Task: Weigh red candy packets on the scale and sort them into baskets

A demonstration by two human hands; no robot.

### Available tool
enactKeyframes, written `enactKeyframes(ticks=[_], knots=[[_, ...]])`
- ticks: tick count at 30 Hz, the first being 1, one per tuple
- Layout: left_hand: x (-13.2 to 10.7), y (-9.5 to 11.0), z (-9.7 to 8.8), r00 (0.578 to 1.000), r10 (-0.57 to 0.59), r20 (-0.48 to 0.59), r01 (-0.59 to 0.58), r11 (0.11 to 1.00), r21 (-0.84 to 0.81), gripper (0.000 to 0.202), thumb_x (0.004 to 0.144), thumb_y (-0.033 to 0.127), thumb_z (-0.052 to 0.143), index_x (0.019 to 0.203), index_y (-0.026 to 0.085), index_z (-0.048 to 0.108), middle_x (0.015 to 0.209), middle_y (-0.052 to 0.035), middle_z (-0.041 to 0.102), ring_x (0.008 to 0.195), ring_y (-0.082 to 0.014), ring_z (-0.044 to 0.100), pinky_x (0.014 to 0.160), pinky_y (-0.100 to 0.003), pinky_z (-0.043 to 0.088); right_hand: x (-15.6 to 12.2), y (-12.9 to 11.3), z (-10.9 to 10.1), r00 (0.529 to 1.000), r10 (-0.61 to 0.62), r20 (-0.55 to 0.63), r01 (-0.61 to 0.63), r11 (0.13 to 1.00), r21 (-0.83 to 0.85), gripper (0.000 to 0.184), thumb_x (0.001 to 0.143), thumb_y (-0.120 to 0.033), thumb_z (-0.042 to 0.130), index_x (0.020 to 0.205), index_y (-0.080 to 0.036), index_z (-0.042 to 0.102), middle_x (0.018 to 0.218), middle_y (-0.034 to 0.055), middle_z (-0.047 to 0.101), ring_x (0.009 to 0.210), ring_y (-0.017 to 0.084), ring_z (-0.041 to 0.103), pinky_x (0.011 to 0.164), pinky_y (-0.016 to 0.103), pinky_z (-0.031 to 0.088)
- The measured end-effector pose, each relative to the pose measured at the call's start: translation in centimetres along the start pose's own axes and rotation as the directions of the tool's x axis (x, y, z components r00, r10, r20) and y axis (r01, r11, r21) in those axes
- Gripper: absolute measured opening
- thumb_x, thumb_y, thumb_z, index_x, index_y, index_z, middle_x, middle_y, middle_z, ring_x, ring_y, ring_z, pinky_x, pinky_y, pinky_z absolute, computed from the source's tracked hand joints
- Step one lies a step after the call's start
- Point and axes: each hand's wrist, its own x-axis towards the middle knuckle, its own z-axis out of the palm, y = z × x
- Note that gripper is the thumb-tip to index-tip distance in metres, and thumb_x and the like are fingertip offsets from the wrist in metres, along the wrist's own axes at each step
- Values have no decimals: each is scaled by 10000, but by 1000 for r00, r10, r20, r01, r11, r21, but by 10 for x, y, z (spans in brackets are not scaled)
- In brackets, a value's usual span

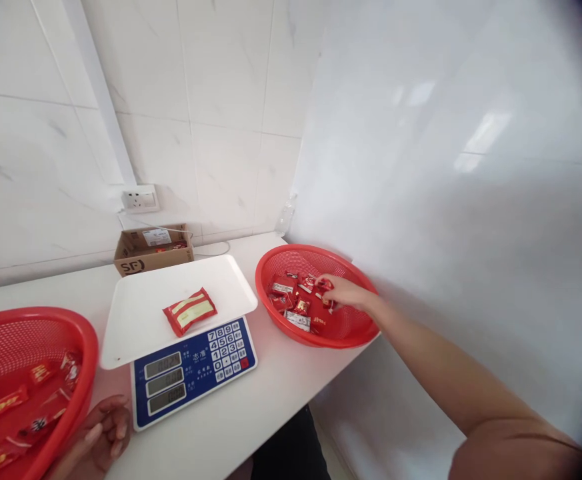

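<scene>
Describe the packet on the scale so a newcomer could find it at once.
On the white counter, a scale with a blue keypad stands between two red baskets. One red packet with a pale label lies alone on its white tray, unlike the heaped basket sweets.

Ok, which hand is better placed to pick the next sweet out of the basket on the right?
Probably the right. The right hand is inside that basket, touching the wrapped sweets. The left hand rests on the table beside the other basket, across the scale.
</scene>
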Motion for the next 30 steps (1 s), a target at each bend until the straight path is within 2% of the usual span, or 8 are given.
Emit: enactKeyframes(ticks=[3, 5, 8, 10, 15, 18, 23, 30], knots=[[-3, -1, 4, 1000, 6, 6, -6, 1000, -2, 306, 507, 373, 740, 762, 228, 653, 604, -18, 542, 678, -199, 534, 549, -277, 464, -6, -19, -11, 995, -73, -67, 83, 984, 160, 399, 768, -190, 489, 1145, -265, 381, 975, 31, 615, 829, 159, 641, 656, 280, 545], [-11, 2, 10, 999, 37, 34, -37, 999, -3, 307, 548, 384, 725, 798, 221, 655, 623, -22, 543, 666, -186, 522, 558, -276, 458, -9, -41, -8, 985, -155, -76, 172, 934, 315, 381, 781, -260, 533, 1135, -273, 392, 996, 31, 617, 869, 165, 638, 695, 288, 548], [-28, 9, 25, 989, 88, 117, -89, 996, 8, 301, 645, 370, 679, 893, 203, 647, 702, -42, 562, 695, -179, 514, 604, -281, 450, -7, -83, 12, 958, -282, -41, 253, 774, 580, 417, 689, -292, 677, 1053, -251, 477, 903, 25, 640, 817, 190, 649, 677, 314, 551], [-38, 13, 34, 980, 114, 165, -118, 993, 13, 276, 704, 355, 640, 932, 199, 637, 732, -47, 559, 703, -168, 504, 621, -274, 434, -1, -111, 33, 941, -338, 10, 256, 730, 634, 447, 635, -263, 724, 1023, -242, 503, 829, 4, 637, 738, 178, 649, 624, 302, 548], [-49, 20, 44, 951, 155, 267, -154, 988, -25, 244, 786, 337, 556, 976, 194, 610, 710, -29, 518, 630, -124, 446, 595, -253, 377, 23, -164, 90, 883, -467, 53, 415, 828, 376, 381, 636, -172, 682, 980, -231, 529, 846, -18, 609, 700, 123, 612, 542, 215, 524], [-51, 20, 46, 944, 171, 282, -164, 985, -49, 228, 795, 331, 546, 970, 195, 600, 713, -27, 515, 631, -121, 440, 602, -253, 359, 35, -181, 109, 860, -508, 41, 483, 839, 250, 363, 633, -138, 667, 962, -234, 545, 914, -15, 600, 662, 90, 572, 510, 180, 500], [-52, 21, 47, 939, 191, 285, -181, 982, -62, 228, 806, 316, 534, 978, 179, 593, 719, -33, 506, 644, -127, 442, 599, -256, 343, 42, -198, 112, 851, -525, 20, 516, 841, 164, 393, 684, -70, 559, 1033, -248, 534, 935, -6, 631, 570, 64, 527, 461, 152, 446], [-51, 19, 44, 936, 202, 288, -193, 979, -60, 219, 810, 314, 531, 971, 181, 596, 737, -34, 517, 636, -122, 440, 598, -253, 335, 44, -213, 120, 829, -558, 30, 551, 825, 124, 414, 673, -58, 538, 1040, -247, 567, 1062, 13, 609, 542, 48, 526, 474, 160, 426]])
